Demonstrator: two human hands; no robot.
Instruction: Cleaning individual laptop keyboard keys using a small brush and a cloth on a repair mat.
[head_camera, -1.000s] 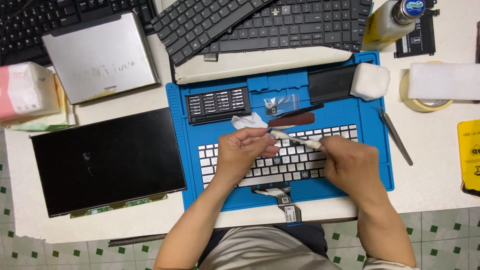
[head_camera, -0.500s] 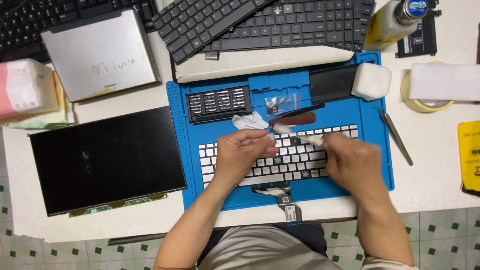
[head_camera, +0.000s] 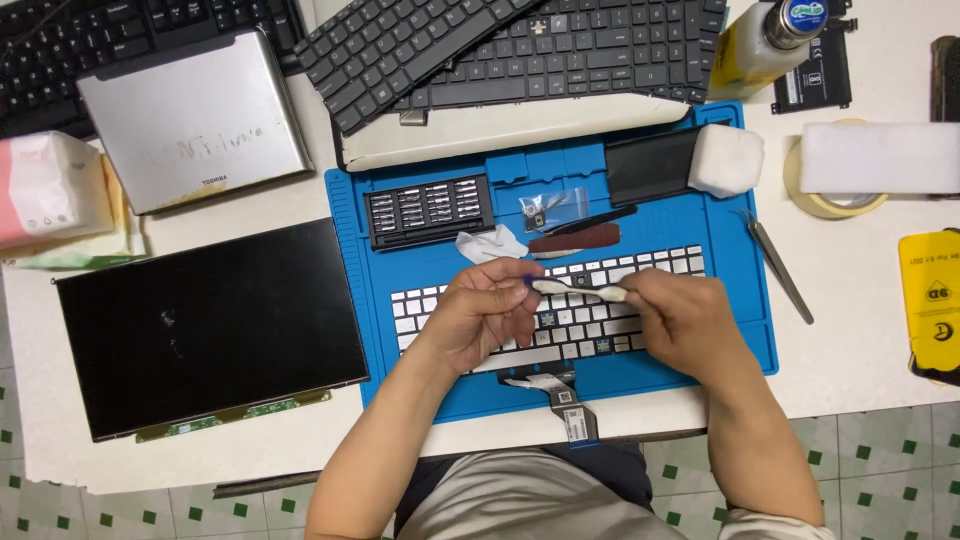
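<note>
Keyboard on blue mat, cleaning midway I reckon: both my hands pinch swab, left hand, right hand; rows remain.

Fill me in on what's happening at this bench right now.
A person sits at a white table over a blue work mat. Both hands hold a thin white stick-like tool above a bare white laptop keyboard lying on the mat: the left hand at one end, the right hand at the other. A crumpled wipe and a bit set lie above it, a loose screen panel to the left.
</note>
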